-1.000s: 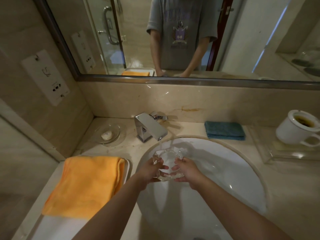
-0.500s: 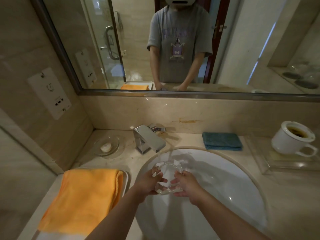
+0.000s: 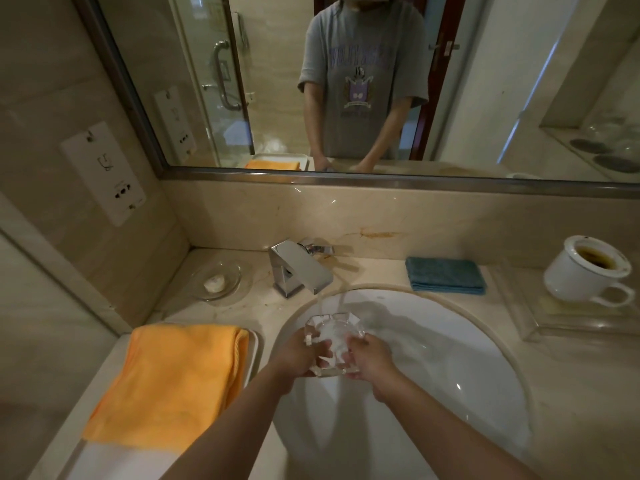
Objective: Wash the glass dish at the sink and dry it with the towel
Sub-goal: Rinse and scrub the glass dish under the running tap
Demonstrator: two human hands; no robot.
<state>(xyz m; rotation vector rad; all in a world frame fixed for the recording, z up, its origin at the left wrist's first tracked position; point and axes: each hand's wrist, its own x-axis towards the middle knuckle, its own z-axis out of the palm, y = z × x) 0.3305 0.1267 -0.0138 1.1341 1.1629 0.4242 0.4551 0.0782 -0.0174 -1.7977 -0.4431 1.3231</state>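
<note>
A thick clear glass dish (image 3: 333, 332) with an angular rim is held over the white sink basin (image 3: 450, 358), under water running from the chrome tap (image 3: 300, 268). My left hand (image 3: 300, 355) grips the dish's left side, and my right hand (image 3: 367, 358) grips its right side, thumbs reaching over the front. A folded orange towel (image 3: 173, 382) lies on a white tray on the counter left of the sink. A folded blue cloth (image 3: 445, 275) lies behind the sink on the right.
A glass soap dish (image 3: 218, 281) with a small soap sits left of the tap. At the right a white mug (image 3: 585, 271) holding dark liquid rests on a clear tray (image 3: 554, 327). A mirror (image 3: 485, 81) spans the wall above the counter.
The camera has tilted up, so the sink sits lower in view. Both hands keep hold of the dish under the running water, their grip shifting slightly.
</note>
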